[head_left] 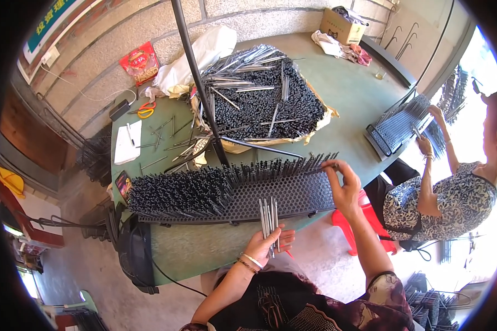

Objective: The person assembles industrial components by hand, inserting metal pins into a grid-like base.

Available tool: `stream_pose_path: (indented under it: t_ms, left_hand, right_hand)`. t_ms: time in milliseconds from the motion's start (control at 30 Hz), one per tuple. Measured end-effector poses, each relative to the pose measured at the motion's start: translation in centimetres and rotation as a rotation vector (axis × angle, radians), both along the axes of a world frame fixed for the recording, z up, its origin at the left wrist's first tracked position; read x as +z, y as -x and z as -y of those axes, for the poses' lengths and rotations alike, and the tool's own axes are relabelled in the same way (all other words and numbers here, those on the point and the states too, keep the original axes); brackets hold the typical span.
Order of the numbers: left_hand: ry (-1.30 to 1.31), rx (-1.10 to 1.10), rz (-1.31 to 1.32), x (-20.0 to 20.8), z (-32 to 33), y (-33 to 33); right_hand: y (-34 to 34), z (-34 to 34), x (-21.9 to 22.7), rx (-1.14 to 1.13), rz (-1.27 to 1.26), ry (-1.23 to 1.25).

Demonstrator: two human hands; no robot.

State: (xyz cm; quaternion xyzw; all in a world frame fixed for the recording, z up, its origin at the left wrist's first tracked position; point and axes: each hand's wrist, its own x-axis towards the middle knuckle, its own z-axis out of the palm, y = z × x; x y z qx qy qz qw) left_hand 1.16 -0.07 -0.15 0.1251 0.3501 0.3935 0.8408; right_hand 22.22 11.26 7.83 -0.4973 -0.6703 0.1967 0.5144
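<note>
Metal rods [174, 190] stand on end, densely packed, in the left portion of the perforated rack [284, 194], which we find along the near edge of the green desk [359, 127]. Behind the rack sits a large pile of rods [265, 99] on yellowish wrapping.

Next rightward, we locate the left hand [264, 245], closed around a loose bundle [266, 220]. The bundle's long axis points away from the body, roughly square to the rack's left-to-right axis; its upper ends overlap the rack's near edge (whether they touch, we cannot tell).

Further right, the right hand [345, 190] has its fingers bent together at the right end of the back row; we cannot confirm a rod between them. From this hand, the bundle lies to the left and nearer the body. Bare holes extend left of the right hand and beyond the left, which is nearer the front edge.

At far right, we note a co-worker [436, 201] handling a second rack [392, 132].
</note>
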Motion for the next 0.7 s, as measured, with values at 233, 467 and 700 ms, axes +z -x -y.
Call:
stream_pose_path:
  t_ms: [233, 467, 700]
  left_hand:
    - [-0.047, 0.048, -0.083, 0.0, 0.1, 0.2]
    - [-0.047, 0.034, -0.072, -0.2, -0.1, 0.3]
    - [-0.019, 0.032, -0.050, 0.3, -0.3, 0.5]
  right_hand:
    - [-0.6, -2.9, -0.9, 0.014, 0.008, -0.015]
    - [-0.2, -2.7, -0.1, -0.016, -0.056, 0.025]
    - [-0.3, -3.0, 0.0, 0.060, 0.069, 0.005]
